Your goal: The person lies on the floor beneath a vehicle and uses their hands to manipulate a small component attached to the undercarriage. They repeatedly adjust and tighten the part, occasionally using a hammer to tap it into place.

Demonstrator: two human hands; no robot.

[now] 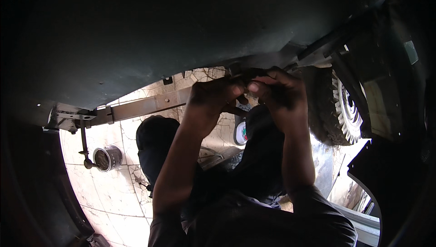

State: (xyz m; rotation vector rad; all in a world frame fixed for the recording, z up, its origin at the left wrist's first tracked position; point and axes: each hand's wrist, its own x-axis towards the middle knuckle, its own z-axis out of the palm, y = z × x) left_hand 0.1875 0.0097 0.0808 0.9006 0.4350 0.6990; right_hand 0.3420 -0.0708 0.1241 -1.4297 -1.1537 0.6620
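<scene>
Brown metal forms the long flat bar [152, 107], which runs from below and left of the fingers [237, 90] up to behind the left hand [205, 99]. The left hand and right hand [285, 93] are raised side by side, thumb tips close together. Both sets of fingers curl in at a dark fitting [234, 68] just above the thumbs; shadow hides whether they are clamped on it or merely touching. Over the fingers spreads a dark panel [150, 38]. To their right stands a wheel with a knobbly tyre [334, 106]. Well below and left of them, a grey can [109, 158] sits on the tiled floor [111, 195], near the lower end of a hanging rod [83, 140].
</scene>
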